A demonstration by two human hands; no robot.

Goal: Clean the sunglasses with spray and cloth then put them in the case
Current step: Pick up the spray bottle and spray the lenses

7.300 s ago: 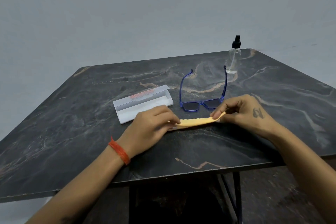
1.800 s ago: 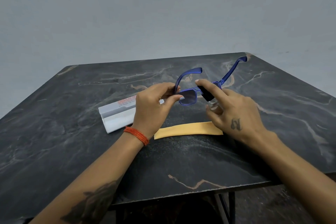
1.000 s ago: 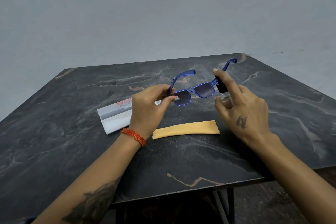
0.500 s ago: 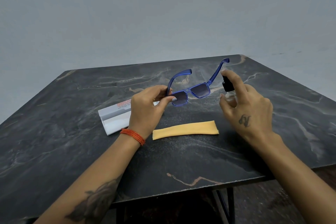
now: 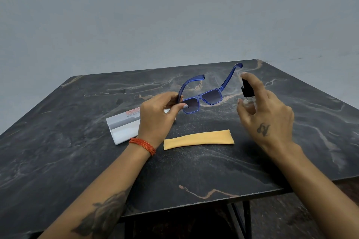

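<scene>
My left hand (image 5: pixel 158 115) pinches the blue sunglasses (image 5: pixel 206 97) at their left hinge and holds them above the table with the arms open and pointing away. My right hand (image 5: pixel 266 114) grips a small clear spray bottle (image 5: pixel 247 93) with a black nozzle, index finger on top, just right of the right lens. A folded yellow cloth (image 5: pixel 198 139) lies flat on the table below the glasses. The translucent white case (image 5: pixel 122 125) lies open behind my left hand, partly hidden by it.
The dark marble table (image 5: pixel 77 161) has its front edge close to me and its right corner near my right forearm. A plain grey wall stands behind it.
My right hand has drawn the bottle a little to the right, away from the lenses. The sunglasses have stayed raised in my left hand, tilted slightly. The cloth and case have not moved.
</scene>
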